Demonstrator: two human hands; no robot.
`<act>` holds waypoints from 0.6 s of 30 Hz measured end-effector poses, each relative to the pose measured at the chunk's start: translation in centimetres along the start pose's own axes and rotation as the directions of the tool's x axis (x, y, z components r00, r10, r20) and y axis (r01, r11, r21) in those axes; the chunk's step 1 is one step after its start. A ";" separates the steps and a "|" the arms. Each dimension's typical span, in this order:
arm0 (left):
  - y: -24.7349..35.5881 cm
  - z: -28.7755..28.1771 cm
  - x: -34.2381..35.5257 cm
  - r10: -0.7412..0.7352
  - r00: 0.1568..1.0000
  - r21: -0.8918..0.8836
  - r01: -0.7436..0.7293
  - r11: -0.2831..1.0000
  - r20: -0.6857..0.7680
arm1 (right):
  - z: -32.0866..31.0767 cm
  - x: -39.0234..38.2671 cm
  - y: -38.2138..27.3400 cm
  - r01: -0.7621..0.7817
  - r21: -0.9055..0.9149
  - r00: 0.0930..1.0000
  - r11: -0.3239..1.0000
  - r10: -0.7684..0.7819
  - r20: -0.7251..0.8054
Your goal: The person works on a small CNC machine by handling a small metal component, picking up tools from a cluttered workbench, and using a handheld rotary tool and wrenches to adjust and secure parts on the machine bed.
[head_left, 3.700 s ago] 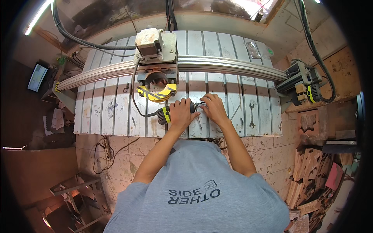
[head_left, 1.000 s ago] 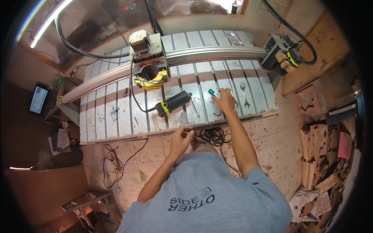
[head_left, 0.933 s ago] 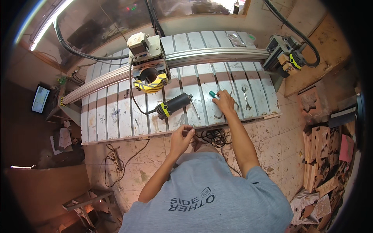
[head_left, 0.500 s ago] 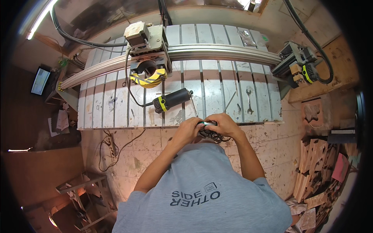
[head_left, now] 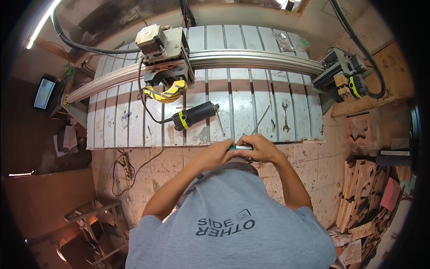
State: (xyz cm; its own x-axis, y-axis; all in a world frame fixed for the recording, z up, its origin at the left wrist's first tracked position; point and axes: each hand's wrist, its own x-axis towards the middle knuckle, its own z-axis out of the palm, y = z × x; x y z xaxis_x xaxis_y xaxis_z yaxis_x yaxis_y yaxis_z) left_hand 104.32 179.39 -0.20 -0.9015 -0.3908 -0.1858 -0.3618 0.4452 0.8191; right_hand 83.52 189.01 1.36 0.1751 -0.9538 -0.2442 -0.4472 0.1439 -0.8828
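Holding small green-tipped tube (head_left: 238,147) w/ both hands at frame center: left hand (head_left: 218,154) & right hand (head_left: 261,149) pinched on its ends, just below slatted machine bed (head_left: 242,103); black router motor (head_left: 194,115) lies upper left.

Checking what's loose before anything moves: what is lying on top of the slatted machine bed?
On the slatted machine bed lie a black corded power tool, a wrench and a thin rod. The gantry covers the bed beneath it. Both hands, left hand and right hand, hold a small green tool.
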 end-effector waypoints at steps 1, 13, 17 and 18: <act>1.0 -0.6 -1.1 0.025 0.997 -0.028 -0.023 0.999 0.068 | 0.3 -0.9 -0.9 -0.012 0.030 0.999 0.999 0.011 0.032; 6.1 -2.6 -8.7 -0.025 0.994 -0.166 0.043 0.985 0.106 | 2.8 -4.4 -6.3 0.088 -0.026 0.939 0.996 -0.075 0.335; 6.0 -3.2 -8.5 -0.039 0.994 -0.151 0.055 0.987 0.105 | 2.4 -3.8 -6.4 0.091 0.018 0.946 0.996 -0.092 0.312; 6.0 -3.3 -8.4 -0.050 0.994 -0.154 0.065 0.986 0.100 | 2.2 -3.7 -6.6 0.087 0.014 0.944 0.996 -0.087 0.317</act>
State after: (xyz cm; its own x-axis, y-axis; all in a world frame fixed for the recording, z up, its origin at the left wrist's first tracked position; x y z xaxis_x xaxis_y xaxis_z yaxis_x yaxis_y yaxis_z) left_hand 110.54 182.71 8.11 -0.9017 -0.3302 -0.2793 -0.3784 0.2896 0.8792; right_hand 87.76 192.15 7.18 0.4823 -0.8297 -0.2811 -0.4181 0.0639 -0.9061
